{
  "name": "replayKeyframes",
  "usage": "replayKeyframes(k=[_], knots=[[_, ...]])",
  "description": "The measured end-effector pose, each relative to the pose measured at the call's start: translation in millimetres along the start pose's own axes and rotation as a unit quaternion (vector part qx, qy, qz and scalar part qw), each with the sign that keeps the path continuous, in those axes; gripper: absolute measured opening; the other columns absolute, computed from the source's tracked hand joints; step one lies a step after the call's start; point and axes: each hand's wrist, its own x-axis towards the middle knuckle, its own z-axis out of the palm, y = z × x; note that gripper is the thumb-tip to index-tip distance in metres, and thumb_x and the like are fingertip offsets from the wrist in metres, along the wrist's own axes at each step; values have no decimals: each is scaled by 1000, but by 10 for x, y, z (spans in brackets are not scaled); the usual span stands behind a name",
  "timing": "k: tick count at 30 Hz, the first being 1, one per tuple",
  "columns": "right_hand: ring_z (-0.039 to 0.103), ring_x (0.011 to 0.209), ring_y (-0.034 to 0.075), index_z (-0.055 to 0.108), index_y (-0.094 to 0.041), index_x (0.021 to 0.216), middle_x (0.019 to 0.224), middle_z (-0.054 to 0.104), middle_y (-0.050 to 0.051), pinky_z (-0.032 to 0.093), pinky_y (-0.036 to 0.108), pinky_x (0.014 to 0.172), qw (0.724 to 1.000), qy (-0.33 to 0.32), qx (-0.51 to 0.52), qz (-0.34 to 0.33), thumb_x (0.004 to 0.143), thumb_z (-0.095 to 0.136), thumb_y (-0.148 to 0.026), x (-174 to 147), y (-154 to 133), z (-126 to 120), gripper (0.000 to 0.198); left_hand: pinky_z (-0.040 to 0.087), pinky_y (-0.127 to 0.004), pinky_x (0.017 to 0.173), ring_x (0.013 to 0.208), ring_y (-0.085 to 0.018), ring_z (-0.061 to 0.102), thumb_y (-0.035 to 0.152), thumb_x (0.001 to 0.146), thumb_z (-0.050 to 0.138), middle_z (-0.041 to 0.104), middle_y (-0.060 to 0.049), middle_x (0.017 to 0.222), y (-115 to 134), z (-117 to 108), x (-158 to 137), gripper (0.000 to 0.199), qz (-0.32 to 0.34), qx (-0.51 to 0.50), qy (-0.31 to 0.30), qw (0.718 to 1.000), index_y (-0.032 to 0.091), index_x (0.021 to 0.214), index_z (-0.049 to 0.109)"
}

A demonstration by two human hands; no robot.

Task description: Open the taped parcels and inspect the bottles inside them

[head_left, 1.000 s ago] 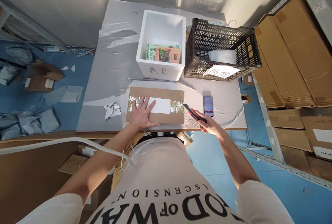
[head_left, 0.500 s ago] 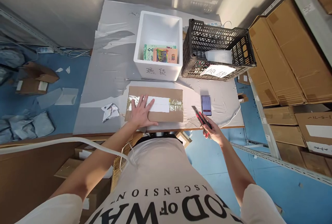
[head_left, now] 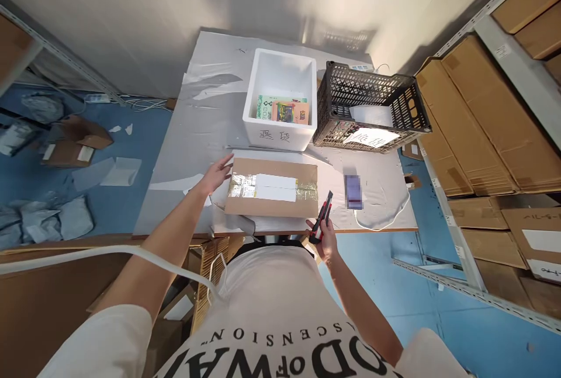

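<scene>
- The fingers of the left hand are held extended and slightly spread, with nothing gripped.
- The taped cardboard box is placed just right of those fingers; whether its edge is touched cannot be told.
- A red-and-black utility knife is gripped by the curled fingers of the right hand, near the box's right end.
- A phone is laid on the counter, ahead and right of the knife-holding fingers.
- Beyond both hands' fingers, a white foam bin and a black crate are set side by side.
</scene>
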Motion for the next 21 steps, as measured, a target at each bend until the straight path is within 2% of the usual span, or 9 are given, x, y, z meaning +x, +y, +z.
replayKeyframes(k=[2, 5, 9, 13, 17, 21], knots=[[70, 92, 19, 53, -30, 101, 96, 64, -5, 60, 33, 71, 1000, 0, 2, -9, 70, 77, -45, 36, -10, 2, 42, 53, -39, 85, 106, -24, 62, 46, 73, 67, 63, -9, 125, -25, 17, 39, 58, -17, -40, -57, 997, 28, 128, 55], [70, 88, 17, 53, -28, 98, 89, 63, -5, 59, 35, 78, 999, -6, -20, -35, 69, 78, -46, 197, -143, 17, 42, 55, -37, 82, 104, -23, 62, 51, 69, 71, 63, -8, 122, -38, 25, -64, 58, -5, -53, -67, 996, 27, 120, 59], [66, 68, 12, 52, -24, 92, 76, 60, -5, 58, 31, 70, 992, -20, -93, -78, 70, 74, -52, 649, -513, 190, 42, 55, -39, 83, 103, -23, 62, 51, 66, 73, 63, -10, 117, -142, -108, -372, 58, 38, -36, -63, 997, 22, 114, 58], [61, 61, 10, 51, -24, 93, 74, 60, -5, 55, 27, 60, 978, -77, -170, -92, 73, 69, -53, 1169, -903, 579, 39, 56, -40, 80, 99, -26, 64, 53, 66, 72, 65, -11, 109, -344, -158, -830, 52, 79, 81, -29, 993, 19, 104, 61], [52, 52, 8, 49, -24, 89, 65, 53, -7, 48, 23, 51, 955, -135, -242, -107, 76, 66, -52, 1531, -1072, 954, 35, 56, -40, 81, 93, -25, 67, 51, 76, 61, 67, -12, 108, -546, 57, -1336, 45, 91, 132, -35, 986, 19, 108, 62], [49, 54, 8, 51, -24, 90, 65, 52, -8, 42, 20, 48, 944, -133, -277, -117, 73, 67, -46, 1703, -1000, 1088, 32, 56, -40, 82, 91, -25, 68, 45, 81, 57, 68, -10, 108, -675, 338, -1658, 37, 79, 153, -22, 985, 22, 110, 60]])
